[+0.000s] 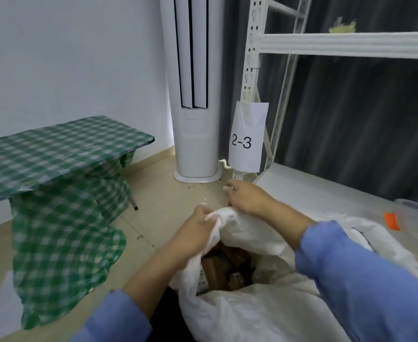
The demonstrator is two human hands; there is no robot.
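Left hand (198,229) stretched forward, grip grasping the rim of the white bag (252,317), right hand (246,197) just beyond, fingers curled, hold unclear, brown boxes (217,270) below both.

Boxes (230,267) in sack (240,314), table (55,149) left.

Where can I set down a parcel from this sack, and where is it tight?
Free: the lower shelf board between the 2-3 label and the clear bin; the floor between the checked table and the air conditioner; the table's top too. Crowded: the sack mouth, with left hand and right hand at its rim and parcels packed inside.
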